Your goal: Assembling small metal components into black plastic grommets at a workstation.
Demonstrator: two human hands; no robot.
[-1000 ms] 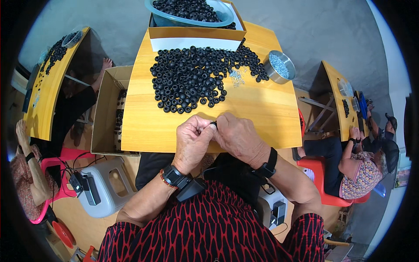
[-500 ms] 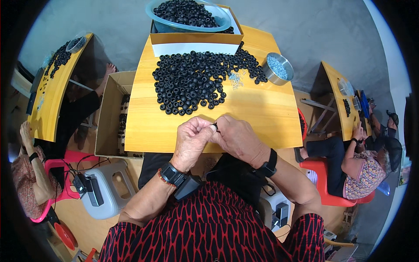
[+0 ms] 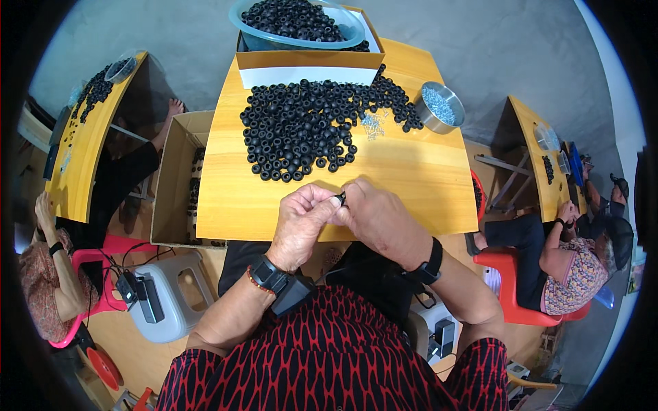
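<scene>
My left hand point(image 3: 300, 222) and my right hand point(image 3: 381, 225) meet over the near edge of the yellow table point(image 3: 411, 198). Between the thumb and fingertips of my left hand is a small black ring-shaped part point(image 3: 342, 197), mostly covered. My right fingers are curled against the same part; whether a tiny piece is also in them is hidden. Just beyond my hands spreads a heap of black round parts with holes point(image 3: 295, 133). To its right lies a small scatter of clear, pale blue pieces point(image 3: 372, 127), near a metal bowl point(image 3: 447, 124) filled with similar pieces.
A blue plastic basin point(image 3: 295, 45) of black parts rests in a brown and white box point(image 3: 308, 74) at the table's far end. An open cardboard carton point(image 3: 170, 185) stands left of the table. Co-workers sit at tables on both sides. A grey stool point(image 3: 164, 315) is at lower left.
My right hand has turned slightly, and a little more of the black part shows at the fingertips. The left hand keeps its pinch. The heap looks the same.
</scene>
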